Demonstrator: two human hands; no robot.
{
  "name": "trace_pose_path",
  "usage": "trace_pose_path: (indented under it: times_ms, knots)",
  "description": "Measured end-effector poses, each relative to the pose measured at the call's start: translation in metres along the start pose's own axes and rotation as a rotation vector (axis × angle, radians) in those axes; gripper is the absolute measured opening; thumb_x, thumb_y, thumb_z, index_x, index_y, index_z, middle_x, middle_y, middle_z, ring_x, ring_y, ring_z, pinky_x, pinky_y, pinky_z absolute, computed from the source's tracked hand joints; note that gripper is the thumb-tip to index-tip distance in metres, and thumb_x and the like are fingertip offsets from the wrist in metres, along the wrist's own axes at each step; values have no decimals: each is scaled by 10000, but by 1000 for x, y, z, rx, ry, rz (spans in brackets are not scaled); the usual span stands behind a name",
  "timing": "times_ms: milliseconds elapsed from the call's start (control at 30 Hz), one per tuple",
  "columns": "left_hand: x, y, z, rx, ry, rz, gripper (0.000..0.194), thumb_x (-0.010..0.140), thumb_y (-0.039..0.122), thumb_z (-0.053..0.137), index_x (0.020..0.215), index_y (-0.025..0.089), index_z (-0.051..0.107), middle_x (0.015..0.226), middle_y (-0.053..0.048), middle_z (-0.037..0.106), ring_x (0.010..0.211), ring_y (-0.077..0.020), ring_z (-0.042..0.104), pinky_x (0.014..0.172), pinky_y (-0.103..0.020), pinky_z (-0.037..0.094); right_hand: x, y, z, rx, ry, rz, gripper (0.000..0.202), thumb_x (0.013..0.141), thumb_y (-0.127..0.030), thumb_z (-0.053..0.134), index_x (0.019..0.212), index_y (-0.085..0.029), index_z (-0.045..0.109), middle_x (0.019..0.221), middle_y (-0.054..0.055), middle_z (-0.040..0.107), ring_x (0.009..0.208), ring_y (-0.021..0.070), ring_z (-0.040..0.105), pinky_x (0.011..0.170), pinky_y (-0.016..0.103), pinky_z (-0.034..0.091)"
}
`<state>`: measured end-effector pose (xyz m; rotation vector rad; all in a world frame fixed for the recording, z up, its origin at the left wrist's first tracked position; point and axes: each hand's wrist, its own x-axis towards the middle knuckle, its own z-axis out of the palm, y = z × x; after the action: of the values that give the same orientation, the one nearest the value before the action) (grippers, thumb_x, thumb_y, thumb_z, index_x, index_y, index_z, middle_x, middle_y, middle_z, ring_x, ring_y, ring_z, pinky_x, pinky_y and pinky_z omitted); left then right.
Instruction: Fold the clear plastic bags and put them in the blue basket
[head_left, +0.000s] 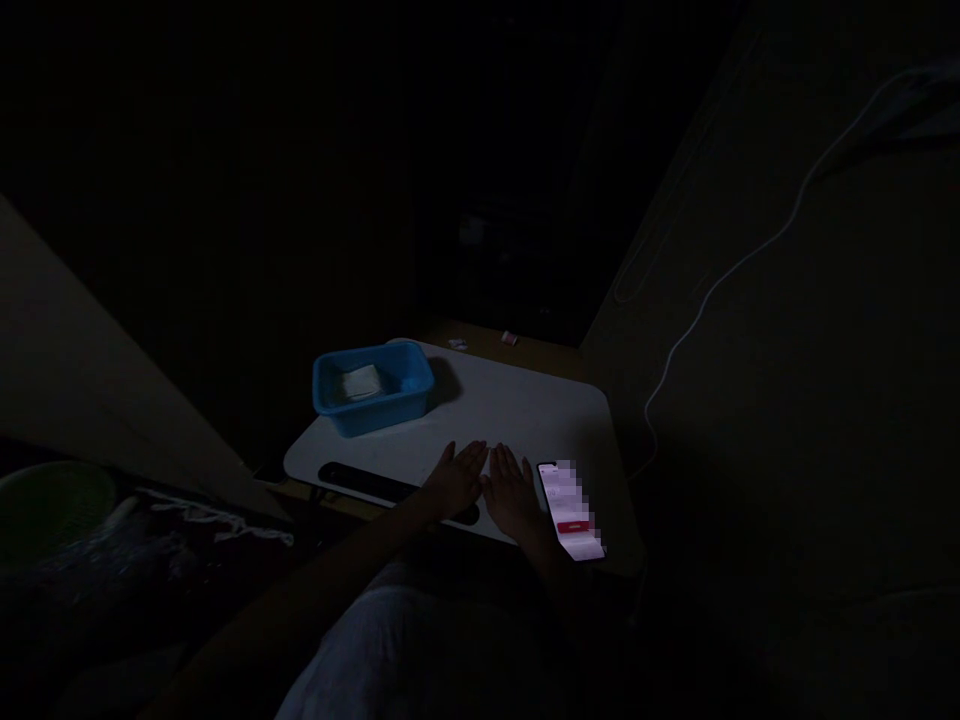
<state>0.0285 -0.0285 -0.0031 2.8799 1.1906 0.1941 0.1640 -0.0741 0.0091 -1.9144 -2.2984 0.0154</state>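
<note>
Resting flat, the left hand [454,480] and right hand [512,492] lie palms down, fingers stretched out, side by side and almost touching on the white surface [510,405], holding nothing. Just beside the right hand lies a lit phone [571,510], screen up. Farther back to the left, well apart from both hands, sits a blue tub [373,386] with something pale inside.

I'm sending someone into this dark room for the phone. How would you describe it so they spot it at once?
Find the small white table with a blue tub at its far left. The phone lies flat at the near right edge, just right of the right hand. It is the only lit thing, its screen glowing.
</note>
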Motion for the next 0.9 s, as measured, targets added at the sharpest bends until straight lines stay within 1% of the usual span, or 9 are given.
trace_pose_path:
  times_ms: [200, 300, 400, 467, 533, 633, 767, 833, 900]
  knots:
    - [-1, 2, 0, 1, -15, -29, 528, 836, 277, 258, 1331, 96, 221, 1399, -128, 199, 1288, -209, 163, 1005, -502, 126, 0, 1, 0, 6, 5, -4, 518, 873, -318, 185, 1329, -78, 235, 1399, 115, 200, 1300, 190, 122, 1032, 431, 85]
    - [-1, 1, 0, 1, -38, -22, 551, 839, 310, 262, 1339, 90, 190, 1404, -132, 177, 1293, -213, 144, 1005, -506, 115, -1, 5, 3, 46, 28, -12, 550, 839, -306, 285, 1328, -60, 231, 1401, 133, 191, 1300, 214, 114, 1033, 432, 97]
    - [1, 0, -1, -25, -62, -15, 596, 832, 372, 291, 1343, 90, 172, 1405, -136, 172, 1292, -224, 142, 1007, -505, 108, -2, 11, 6, 96, 94, -27, 617, 774, -270, 398, 1319, -30, 237, 1403, 157, 181, 1299, 244, 99, 1028, 416, 153]
    - [1, -1, -3, -59, -70, -24, 615, 824, 404, 314, 1341, 95, 185, 1400, -141, 186, 1288, -232, 160, 1008, -504, 107, -4, 14, 6, 130, 155, -58, 611, 738, -220, 429, 1302, -39, 281, 1391, 147, 230, 1291, 238, 136, 1018, 389, 200]
    - [1, -1, -5, -97, -67, -37, 614, 820, 416, 329, 1333, 100, 211, 1392, -146, 210, 1281, -235, 185, 1009, -501, 110, -5, 14, 4, 164, 215, -95, 539, 722, -170, 425, 1253, -87, 381, 1339, 115, 341, 1253, 217, 232, 1005, 362, 239]
    - [-3, -2, -11, -157, -55, -47, 608, 802, 399, 381, 1319, 106, 251, 1373, -152, 262, 1269, -233, 221, 1007, -493, 138, -8, 12, -1, 213, 290, -104, 384, 724, -128, 410, 1081, -164, 547, 1161, 73, 511, 1115, 195, 394, 954, 334, 308]
    - [-9, -7, -13, -292, 6, -58, 594, 746, 304, 473, 1289, 126, 310, 1321, -144, 368, 1225, -235, 316, 994, -494, 186, -11, 9, -6, 267, 329, -85, 308, 739, -125, 411, 982, -192, 588, 994, 55, 584, 976, 186, 471, 869, 322, 369]
    - [-10, -10, -12, -426, 87, -54, 512, 728, 271, 483, 1217, 135, 417, 1267, -128, 444, 1174, -229, 389, 985, -450, 239, -11, 10, -7, 299, 348, -52, 297, 753, -138, 404, 985, -181, 585, 956, 62, 600, 942, 186, 491, 845, 326, 383]
    - [-9, -14, -11, -621, 192, -59, 396, 734, 288, 467, 1091, 130, 529, 1171, -113, 532, 1086, -211, 475, 938, -367, 330, -10, 12, -5, 357, 383, -13, 298, 770, -158, 392, 1005, -167, 576, 944, 73, 606, 924, 183, 507, 832, 327, 394]
